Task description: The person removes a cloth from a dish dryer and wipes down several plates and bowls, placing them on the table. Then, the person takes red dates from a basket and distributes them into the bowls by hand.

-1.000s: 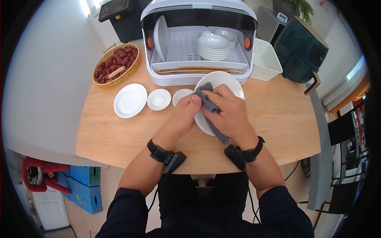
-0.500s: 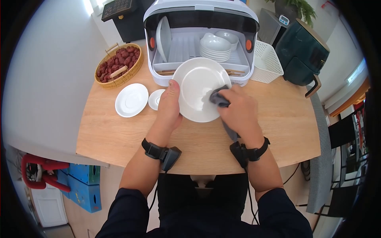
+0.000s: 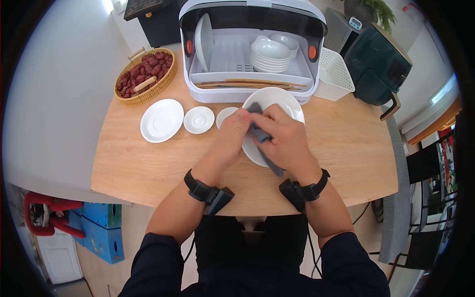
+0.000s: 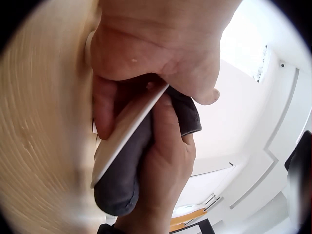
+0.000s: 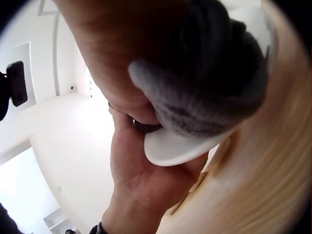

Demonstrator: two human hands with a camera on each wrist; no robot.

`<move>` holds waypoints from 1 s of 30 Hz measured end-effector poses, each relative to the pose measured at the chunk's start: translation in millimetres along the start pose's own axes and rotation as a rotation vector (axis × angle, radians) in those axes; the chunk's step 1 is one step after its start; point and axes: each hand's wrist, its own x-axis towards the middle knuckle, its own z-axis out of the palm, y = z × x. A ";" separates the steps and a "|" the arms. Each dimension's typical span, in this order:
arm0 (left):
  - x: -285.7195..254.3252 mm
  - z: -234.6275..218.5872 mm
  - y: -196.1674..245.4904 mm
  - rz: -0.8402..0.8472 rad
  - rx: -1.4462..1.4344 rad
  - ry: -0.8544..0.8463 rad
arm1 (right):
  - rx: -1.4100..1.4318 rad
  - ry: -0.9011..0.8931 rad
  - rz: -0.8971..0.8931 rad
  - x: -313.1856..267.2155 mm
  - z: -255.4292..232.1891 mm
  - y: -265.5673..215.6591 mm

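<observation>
A white plate (image 3: 283, 99) is held tilted above the table in front of the dish rack. My left hand (image 3: 230, 136) grips its left rim, thumb on the upper face and fingers underneath, as the left wrist view shows. My right hand (image 3: 289, 141) holds a bunched dark grey cloth (image 3: 261, 134) against the plate's upper face, right by the left thumb. One end of the cloth hangs down past the near rim. In the right wrist view, the cloth (image 5: 195, 105) covers much of the plate (image 5: 175, 148).
Left of the hands, a white saucer plate (image 3: 162, 121) and two smaller saucers (image 3: 199, 120) lie on the table. Behind stands the open dish rack (image 3: 217, 94) with bowls, a plate and chopsticks. A basket of red dates (image 3: 146, 76), a white perforated basket (image 3: 334, 79) and an air fryer (image 3: 378, 64) flank it.
Half a second ago the plate faced up further left, with the cloth at its right side. Now it has swung right and tilted, and the cloth is at the left rim.
</observation>
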 end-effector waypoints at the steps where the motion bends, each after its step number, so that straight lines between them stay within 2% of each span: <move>1: -1.3 1.2 13.0 -0.068 -0.056 -0.004 | 0.024 -0.088 -0.035 -1.1 0.0 -1.4; 2: -1.6 7.0 24.6 -0.065 -0.054 -0.003 | 0.048 -0.174 -0.069 -1.8 -0.2 -2.4; 4: -1.5 16.0 40.4 -0.074 -0.082 0.130 | 0.076 -0.192 -0.079 -4.0 -3.6 -3.0; 6: 2.5 10.5 43.1 -0.058 -0.114 0.162 | 0.005 -0.270 -0.051 -5.6 -8.0 -2.0; 7: 4.5 9.1 44.3 0.005 -0.105 0.237 | 0.007 -0.265 -0.054 -5.2 -9.8 0.2; 8: 5.8 7.2 45.6 0.068 -0.096 0.312 | -0.033 -0.210 -0.024 -4.9 -11.3 3.4; 10: 6.4 -0.7 50.3 0.081 -0.102 0.359 | -0.072 -0.153 0.004 -2.8 -14.2 10.9; 12: 6.6 -4.2 54.2 0.095 -0.113 0.405 | -0.198 0.154 0.165 3.7 -17.8 20.4; 13: 6.3 -4.3 55.9 0.079 -0.134 0.393 | -0.199 0.153 0.160 6.7 -20.1 27.2; 15: 6.8 -6.0 55.2 0.064 -0.157 0.381 | 0.436 0.203 0.596 9.4 -22.7 37.0; 16: 8.5 -7.3 51.6 0.032 -0.195 0.350 | 0.434 0.201 0.595 10.5 -23.0 34.8; 18: 10.7 -7.2 43.9 -0.001 -0.236 0.316 | 1.168 0.173 0.775 11.9 -24.3 28.8; 19: 11.0 -4.7 40.6 -0.048 -0.220 0.314 | 1.338 0.085 0.816 11.2 -22.4 29.4; 20: 11.4 -2.3 37.9 -0.094 -0.204 0.313 | 1.337 0.084 0.816 9.8 -21.7 27.4; 23: 10.7 4.2 31.3 -0.102 -0.139 0.371 | 1.437 0.061 0.779 1.6 -14.4 10.2; 26: 10.3 2.2 22.6 -0.129 -0.067 0.297 | 0.929 0.107 0.317 -11.7 -11.6 -4.4; 28: 7.2 8.0 20.3 -0.124 -0.052 0.244 | 0.439 0.120 -0.089 -8.4 -20.4 -14.0; 30: 3.5 17.8 22.2 -0.246 -0.067 0.117 | 0.375 0.191 -0.136 -7.8 -22.4 -19.4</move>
